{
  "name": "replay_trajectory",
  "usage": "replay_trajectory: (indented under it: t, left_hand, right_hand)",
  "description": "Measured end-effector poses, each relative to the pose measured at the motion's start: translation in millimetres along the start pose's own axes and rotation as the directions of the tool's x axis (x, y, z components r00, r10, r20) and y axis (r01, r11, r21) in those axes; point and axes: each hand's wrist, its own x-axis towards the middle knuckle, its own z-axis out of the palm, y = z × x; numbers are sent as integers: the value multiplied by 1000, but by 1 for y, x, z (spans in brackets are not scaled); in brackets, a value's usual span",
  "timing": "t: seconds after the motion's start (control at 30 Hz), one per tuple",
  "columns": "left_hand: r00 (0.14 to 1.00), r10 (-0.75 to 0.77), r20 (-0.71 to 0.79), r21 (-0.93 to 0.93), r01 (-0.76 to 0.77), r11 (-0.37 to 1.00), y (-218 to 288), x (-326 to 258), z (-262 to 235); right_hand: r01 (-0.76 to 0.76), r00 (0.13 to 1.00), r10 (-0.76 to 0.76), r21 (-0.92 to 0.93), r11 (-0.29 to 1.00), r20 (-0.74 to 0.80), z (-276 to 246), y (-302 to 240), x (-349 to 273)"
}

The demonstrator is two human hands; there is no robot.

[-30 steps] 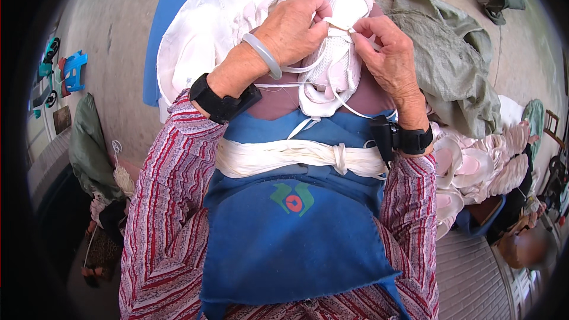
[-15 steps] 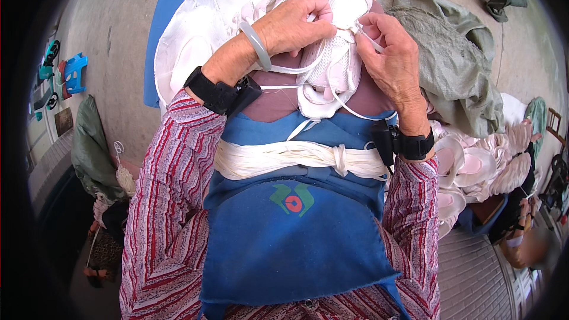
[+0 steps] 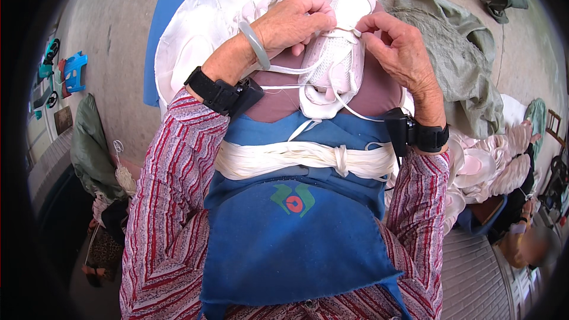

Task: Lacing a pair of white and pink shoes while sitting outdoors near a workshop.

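A pale pink and white shoe upper (image 3: 331,62) lies across my lap, its padded tongue (image 3: 352,9) pointing away from me. A white shoelace (image 3: 346,28) crosses it just below the tongue, and loose lengths hang toward my waist. My left hand (image 3: 299,22) is closed in a pinch at the left end of that crossing lace; a grey bangle circles its wrist. On the other side, my right hand (image 3: 394,40) pinches the lace near the right eyelets. What exactly lies between the fingertips is mostly hidden.
A bundle of white laces (image 3: 284,160) is tied over my blue apron (image 3: 296,243). More shoe uppers (image 3: 189,41) lie left of my lap, with a pile of uppers (image 3: 477,163) at the right. Grey-green cloth (image 3: 447,53) drapes beside my right hand. Another person sits far right.
My right hand and forearm have shifted slightly right, away from the shoe. The lace across the shoe now lies straighter and flatter between my hands. The left hand has barely moved.
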Motion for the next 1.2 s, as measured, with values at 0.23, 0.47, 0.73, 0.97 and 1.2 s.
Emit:
replay_trajectory:
  t: [0.23,0.47,0.73,0.97,1.2]
  left_hand:
    - [1000,17,4,-2,-17,1000,-4,4,1]
    - [999,31,27,94,-33,995,-6,7,1]
    - [997,15,74,-465,21,885,-17,17,-8]
    - [996,58,70,-420,-24,907,-21,16,-7]
    - [1000,25,12,-209,-22,978,-5,11,1]
  right_hand:
    - [80,997,-78,-103,991,22,0,-2,5]
    - [104,925,-250,-442,891,-286,31,-6,-5]
    - [84,906,-179,-250,964,-384,50,0,-16]
    - [2,927,-23,-55,998,-375,47,-3,-20]
    - [40,935,-77,-114,993,-346,42,-9,-34]
